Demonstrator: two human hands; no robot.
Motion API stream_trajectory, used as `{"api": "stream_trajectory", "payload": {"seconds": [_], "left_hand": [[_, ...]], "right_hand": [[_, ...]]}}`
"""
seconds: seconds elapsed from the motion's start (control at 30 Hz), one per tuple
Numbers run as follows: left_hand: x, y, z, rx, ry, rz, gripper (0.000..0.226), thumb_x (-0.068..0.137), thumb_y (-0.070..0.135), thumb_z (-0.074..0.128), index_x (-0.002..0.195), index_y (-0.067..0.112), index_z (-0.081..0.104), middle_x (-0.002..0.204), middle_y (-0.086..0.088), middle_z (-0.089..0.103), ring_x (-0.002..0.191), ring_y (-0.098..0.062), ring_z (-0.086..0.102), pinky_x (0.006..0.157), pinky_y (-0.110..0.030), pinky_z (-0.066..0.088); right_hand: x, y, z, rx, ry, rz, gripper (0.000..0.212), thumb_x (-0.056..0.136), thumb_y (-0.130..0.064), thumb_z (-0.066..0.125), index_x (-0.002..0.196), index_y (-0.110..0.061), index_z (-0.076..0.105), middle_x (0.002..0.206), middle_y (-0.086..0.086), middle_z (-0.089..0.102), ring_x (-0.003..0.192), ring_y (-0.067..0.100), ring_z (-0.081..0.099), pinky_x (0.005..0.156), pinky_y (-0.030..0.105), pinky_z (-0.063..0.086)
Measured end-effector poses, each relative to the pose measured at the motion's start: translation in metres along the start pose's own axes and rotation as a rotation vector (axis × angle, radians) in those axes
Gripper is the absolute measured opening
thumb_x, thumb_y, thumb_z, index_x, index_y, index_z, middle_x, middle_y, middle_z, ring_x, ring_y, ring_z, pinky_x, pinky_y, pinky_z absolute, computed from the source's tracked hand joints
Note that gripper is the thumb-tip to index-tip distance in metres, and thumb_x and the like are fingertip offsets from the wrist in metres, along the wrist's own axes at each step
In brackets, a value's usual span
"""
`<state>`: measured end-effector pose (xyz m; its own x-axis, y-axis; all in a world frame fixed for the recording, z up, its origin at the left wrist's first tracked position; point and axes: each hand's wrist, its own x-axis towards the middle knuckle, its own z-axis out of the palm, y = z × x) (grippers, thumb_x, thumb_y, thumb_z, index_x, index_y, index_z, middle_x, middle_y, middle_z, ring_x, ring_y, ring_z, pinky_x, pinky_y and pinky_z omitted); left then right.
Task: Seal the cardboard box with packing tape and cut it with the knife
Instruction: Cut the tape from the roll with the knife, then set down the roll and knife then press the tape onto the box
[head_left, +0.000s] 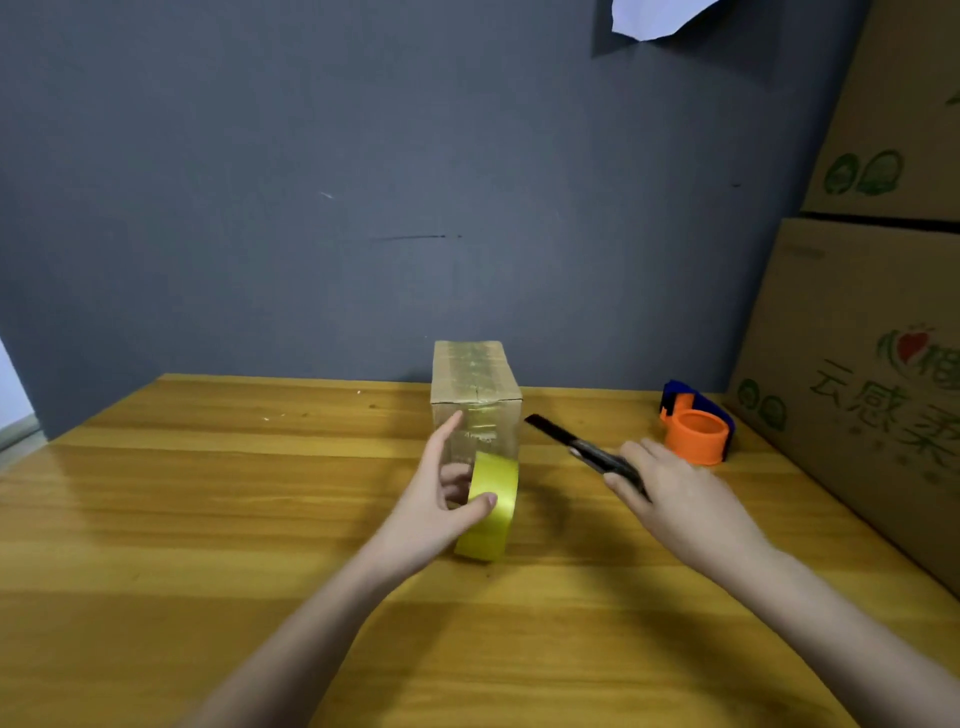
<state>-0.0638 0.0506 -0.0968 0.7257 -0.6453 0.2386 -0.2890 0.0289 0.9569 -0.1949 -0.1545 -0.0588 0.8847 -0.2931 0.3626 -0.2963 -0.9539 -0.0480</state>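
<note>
Head view: small cardboard box (475, 387) upright at frame centre on wooden table (208, 493). Left hand (441, 499) pinches yellow tape roll (491, 506) just before it. Right hand (675, 493) grips utility knife (576, 447), blade pointing upper left toward box.

A packing or storage room, by the look of it. Large printed cartons (872, 332) are stacked at the right of a wooden worktop (208, 519) against a bare grey wall (311, 182). A tape dispenser (696, 423) sits beside them
</note>
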Motion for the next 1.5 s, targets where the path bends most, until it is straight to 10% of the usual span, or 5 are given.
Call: {"api": "stream_trajectory", "payload": {"seconds": [0.23, 0.53, 0.77, 1.13, 1.5], "left_hand": [[0.002, 0.003, 0.054, 0.489, -0.067, 0.158, 0.082, 0.087, 0.024, 0.061, 0.140, 0.051, 0.005, 0.134, -0.002, 0.055, 0.119, -0.016, 0.056, 0.100, -0.037, 0.047], [0.024, 0.002, 0.142, 1.095, -0.172, 0.345, 0.077, 0.090, 0.009, 0.047, 0.149, 0.019, -0.003, 0.111, -0.016, 0.064, 0.096, -0.032, 0.059, 0.090, -0.042, 0.047], [0.042, -0.031, 0.161, 1.240, -0.044, 0.592, 0.088, 0.043, 0.025, 0.081, 0.124, 0.018, 0.047, 0.062, 0.005, 0.068, 0.057, -0.011, 0.064, 0.058, -0.017, 0.049], [0.049, -0.050, 0.163, 1.150, 0.163, 0.540, 0.033, 0.073, 0.045, 0.046, 0.097, 0.028, 0.062, 0.080, 0.011, 0.070, 0.081, -0.011, 0.066, 0.092, -0.031, 0.027], [0.043, -0.048, 0.165, 1.157, 0.050, 0.478, 0.031, 0.074, 0.042, 0.043, 0.098, 0.030, 0.059, 0.084, 0.010, 0.069, 0.085, -0.012, 0.063, 0.095, -0.035, 0.027]], "right_hand": [[-0.003, 0.053, 0.038, 0.727, -0.185, 0.498, 0.033, 0.095, -0.032, 0.050, 0.125, -0.018, 0.051, 0.084, 0.005, 0.061, 0.067, 0.019, 0.053, 0.058, 0.032, 0.041], [-0.020, 0.071, 0.062, 0.060, -0.064, 0.534, 0.037, 0.090, -0.036, 0.053, 0.125, -0.025, 0.053, 0.119, 0.004, 0.055, 0.103, 0.028, 0.062, 0.077, 0.037, 0.051], [-0.025, 0.079, 0.070, -0.086, -0.034, 0.552, 0.038, 0.093, -0.042, 0.045, 0.119, -0.018, 0.058, 0.119, 0.006, 0.051, 0.110, 0.025, 0.054, 0.079, 0.035, 0.049], [-0.026, 0.059, 0.078, -0.171, 0.170, 0.313, 0.026, 0.064, -0.022, 0.071, 0.088, -0.015, 0.067, 0.083, 0.004, 0.067, 0.077, 0.029, 0.060, 0.061, 0.037, 0.045], [-0.022, 0.058, 0.085, -0.243, 0.191, 0.267, 0.028, 0.055, -0.017, 0.078, 0.079, -0.009, 0.065, 0.072, 0.008, 0.068, 0.068, 0.032, 0.061, 0.054, 0.036, 0.045]]}}
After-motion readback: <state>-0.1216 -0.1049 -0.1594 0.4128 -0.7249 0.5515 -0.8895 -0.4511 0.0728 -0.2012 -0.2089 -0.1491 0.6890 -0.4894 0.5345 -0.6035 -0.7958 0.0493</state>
